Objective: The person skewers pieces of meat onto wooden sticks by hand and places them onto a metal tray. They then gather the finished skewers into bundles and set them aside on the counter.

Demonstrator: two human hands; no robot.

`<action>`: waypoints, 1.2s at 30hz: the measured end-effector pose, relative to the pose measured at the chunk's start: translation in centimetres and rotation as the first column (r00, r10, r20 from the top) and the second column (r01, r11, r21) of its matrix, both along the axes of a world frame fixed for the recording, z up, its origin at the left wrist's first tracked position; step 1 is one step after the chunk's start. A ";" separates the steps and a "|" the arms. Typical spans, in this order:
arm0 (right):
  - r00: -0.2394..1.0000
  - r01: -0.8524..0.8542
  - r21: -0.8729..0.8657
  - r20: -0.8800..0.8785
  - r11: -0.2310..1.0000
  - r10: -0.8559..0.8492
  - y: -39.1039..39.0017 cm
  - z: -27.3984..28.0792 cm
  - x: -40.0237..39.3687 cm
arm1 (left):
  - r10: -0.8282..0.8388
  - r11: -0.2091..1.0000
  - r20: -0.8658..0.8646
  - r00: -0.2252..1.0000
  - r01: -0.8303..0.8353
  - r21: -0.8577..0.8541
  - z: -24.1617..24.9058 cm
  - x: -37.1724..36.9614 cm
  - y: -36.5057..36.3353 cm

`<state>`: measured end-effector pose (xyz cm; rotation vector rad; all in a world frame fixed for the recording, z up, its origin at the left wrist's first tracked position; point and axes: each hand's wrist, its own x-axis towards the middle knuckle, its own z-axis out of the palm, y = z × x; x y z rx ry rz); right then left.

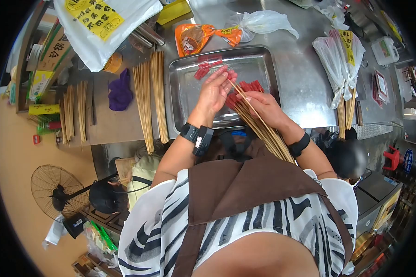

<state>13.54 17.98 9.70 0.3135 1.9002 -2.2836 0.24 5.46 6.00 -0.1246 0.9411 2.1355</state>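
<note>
Over the metal tray (pixel 175 92), my left hand (pixel 216 90) has its fingers curled together around a small piece of red meat at the tip of a skewer. My right hand (pixel 263 108) is closed around a bundle of wooden skewers (pixel 268 141), whose lower ends point toward the apron. Red meat pieces (pixel 249 87) sit on the upper ends of the bundle, beside my right hand. More flat red meat (pixel 209 62) lies near the tray's far side. Left of the tray, two bunches of bare skewers (pixel 144 99) lie on the metal counter.
A purple cloth (pixel 120 91) and more skewers (pixel 68 113) are at the left. An orange bag (pixel 192 39) lies behind the tray. Bagged skewers (pixel 344 69) and a white jug (pixel 384 51) stand at the right. A fan (pixel 59 196) is at the lower left.
</note>
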 end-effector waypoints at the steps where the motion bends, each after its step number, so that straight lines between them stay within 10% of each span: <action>1: 1.000 0.000 -0.001 0.000 1.000 0.000 0.0 -0.1 0.0 | 0.000 1.000 0.000 1.000 0.000 -0.001 0.2 0.2 0.0; 22: 0.998 0.054 0.062 -0.018 0.997 -0.053 -0.2 -0.3 0.3 | 0.037 0.999 -0.102 0.994 -0.039 -0.008 0.6 1.7 0.1; 30: 0.997 0.075 -0.104 0.007 0.992 -0.075 0.1 0.0 0.4 | -0.454 0.871 -0.427 0.782 0.287 -0.399 0.6 1.8 -1.7; 34: 0.999 0.039 -0.096 -0.027 0.995 -0.042 0.1 0.5 0.4 | -0.403 0.896 -0.285 0.870 0.312 -0.315 1.0 2.2 -1.3; 36: 0.999 0.029 -0.033 -0.016 0.999 -0.030 0.0 0.0 0.4 | -0.193 0.981 -0.042 0.980 0.193 0.000 0.5 1.8 -0.9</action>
